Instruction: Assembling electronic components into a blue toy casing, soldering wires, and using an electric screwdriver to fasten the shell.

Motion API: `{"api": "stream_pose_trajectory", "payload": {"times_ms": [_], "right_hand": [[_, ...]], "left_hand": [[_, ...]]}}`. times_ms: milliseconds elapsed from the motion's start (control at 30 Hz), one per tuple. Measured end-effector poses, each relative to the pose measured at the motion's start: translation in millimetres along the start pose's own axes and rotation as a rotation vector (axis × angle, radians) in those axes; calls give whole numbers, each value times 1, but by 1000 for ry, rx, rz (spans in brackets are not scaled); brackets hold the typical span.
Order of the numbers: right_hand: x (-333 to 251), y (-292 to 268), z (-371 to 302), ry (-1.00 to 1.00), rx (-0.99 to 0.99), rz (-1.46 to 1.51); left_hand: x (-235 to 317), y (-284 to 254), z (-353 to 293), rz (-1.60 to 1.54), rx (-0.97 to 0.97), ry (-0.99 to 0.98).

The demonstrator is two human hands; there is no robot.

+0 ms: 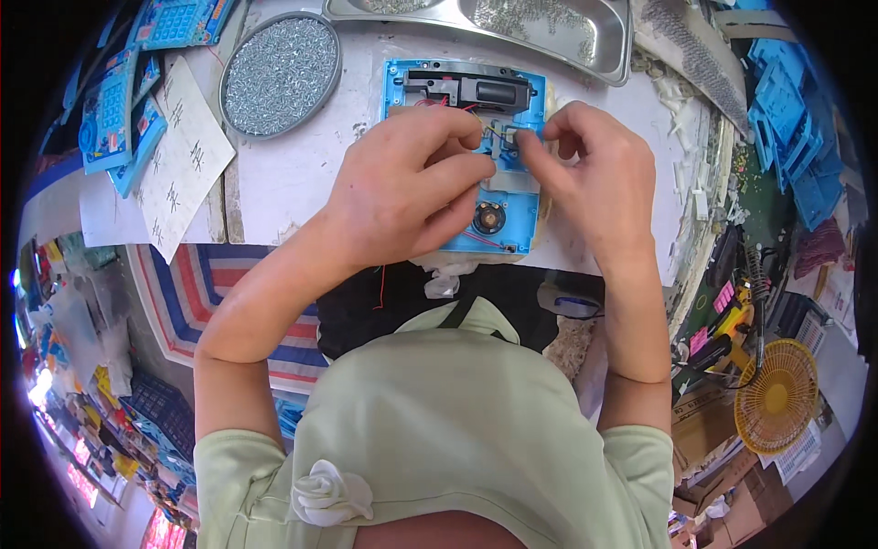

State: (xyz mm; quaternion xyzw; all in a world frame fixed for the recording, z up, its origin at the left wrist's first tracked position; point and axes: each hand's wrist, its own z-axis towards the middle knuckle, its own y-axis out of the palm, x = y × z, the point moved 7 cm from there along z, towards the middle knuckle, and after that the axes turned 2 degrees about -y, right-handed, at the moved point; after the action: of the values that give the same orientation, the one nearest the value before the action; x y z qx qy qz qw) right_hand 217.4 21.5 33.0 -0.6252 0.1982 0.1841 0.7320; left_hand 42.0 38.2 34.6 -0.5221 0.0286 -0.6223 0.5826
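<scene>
A light blue plastic casing (526, 206) lies open on the white table, its inner side up. It holds a black mechanism (494, 91), a round speaker (489, 217) and thin coloured wires. My left hand (412, 178) reaches over its left side, fingers curled and fingertips drawn together near the middle; what they hold is hidden. On the other side my right hand (604, 174) has its fingers bent and its thumb touching a small part (506, 137) near the casing's right edge. Anything between those fingers is too small to make out.
A round tray of small screws (279, 78) stands at the far left of the casing. Behind is a metal tray (604, 50) with small metal parts. Blue casings (114, 110) and paper sheets (183, 156) lie left; more blue parts (796, 137) and a yellow fan (776, 398) are right.
</scene>
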Motion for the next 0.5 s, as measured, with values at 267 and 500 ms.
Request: {"api": "stream_pose_trajectory", "payload": {"times_ms": [267,500], "right_hand": [[-26,2,12,-79,-167,-356],[-14,0,5,9,-124,-180]], "left_hand": [[2,4,13,152,74,30],[3,12,19,252,77,27]]}}
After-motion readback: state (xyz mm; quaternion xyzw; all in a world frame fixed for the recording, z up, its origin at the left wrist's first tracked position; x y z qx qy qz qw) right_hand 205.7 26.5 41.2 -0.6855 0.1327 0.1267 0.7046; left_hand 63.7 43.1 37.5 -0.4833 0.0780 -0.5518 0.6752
